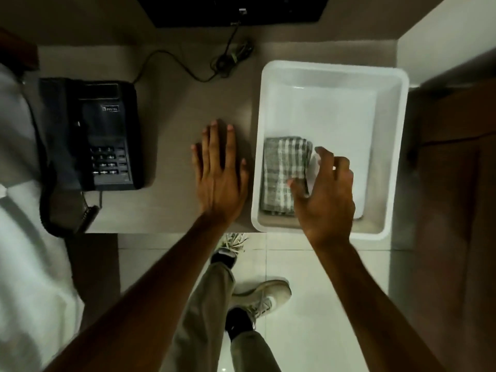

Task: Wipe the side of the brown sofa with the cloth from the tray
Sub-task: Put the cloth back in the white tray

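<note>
A folded grey-and-white checked cloth (284,170) lies in the near left corner of a white plastic tray (335,76) on the table. My right hand (326,194) hovers over the cloth's right edge, fingers spread and curved, thumb touching the cloth; it grips nothing. My left hand (218,170) lies flat, fingers apart, on the tabletop just left of the tray. The brown sofa (456,197) stands to the right of the table, its side next to the tray.
A black desk telephone (107,135) with its cord sits at the table's left. A black device and cables (233,55) lie at the back. White bedding (24,237) is at the far left. My legs and shoes (257,296) stand on pale floor tiles.
</note>
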Demonstrator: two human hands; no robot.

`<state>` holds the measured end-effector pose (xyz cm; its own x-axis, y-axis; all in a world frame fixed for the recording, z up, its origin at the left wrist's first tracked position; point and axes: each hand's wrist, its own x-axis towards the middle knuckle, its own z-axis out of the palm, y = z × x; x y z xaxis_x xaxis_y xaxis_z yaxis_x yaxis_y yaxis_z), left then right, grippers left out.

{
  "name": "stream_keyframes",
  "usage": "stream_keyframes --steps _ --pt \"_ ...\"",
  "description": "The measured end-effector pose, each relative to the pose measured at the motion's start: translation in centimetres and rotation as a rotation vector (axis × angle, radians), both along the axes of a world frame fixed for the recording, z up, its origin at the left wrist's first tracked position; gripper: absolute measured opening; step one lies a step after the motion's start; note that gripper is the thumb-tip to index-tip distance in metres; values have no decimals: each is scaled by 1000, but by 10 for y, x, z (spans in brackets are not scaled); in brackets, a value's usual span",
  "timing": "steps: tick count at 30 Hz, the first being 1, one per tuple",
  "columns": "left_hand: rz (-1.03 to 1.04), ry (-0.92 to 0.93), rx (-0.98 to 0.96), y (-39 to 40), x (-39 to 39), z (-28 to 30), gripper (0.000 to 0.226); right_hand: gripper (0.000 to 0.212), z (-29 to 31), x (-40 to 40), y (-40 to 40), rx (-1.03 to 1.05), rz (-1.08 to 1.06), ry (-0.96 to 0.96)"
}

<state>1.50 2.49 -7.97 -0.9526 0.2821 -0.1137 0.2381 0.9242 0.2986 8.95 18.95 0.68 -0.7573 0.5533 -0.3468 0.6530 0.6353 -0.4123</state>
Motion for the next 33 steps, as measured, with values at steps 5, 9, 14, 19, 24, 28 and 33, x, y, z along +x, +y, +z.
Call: stream_keyframes --steps 5,9,14,19,24,28,33 --pt "-52 22 -23 12 -2 -14 75 68 -12 15 -8 -25 320 53" --pt "-36 106 -92 20 -2 -21 82 66 -24 24 2 -42 351 95" --pt "-29 127 -101 19 2 -22 79 67 -31 27 10 -41 394 141" --pt "29 124 -143 28 6 -23 79 68 -32 23 18 -29 440 170" --pt "112 120 -124 39 15 -28 76 67 -37 23 31 30 506 182" --pt "90 121 -149 38 18 -30 82 66 -39 25 34 46 535 187" --pt "65 92 -132 36 13 -25 85 68 -34 23 32 54 540 164"
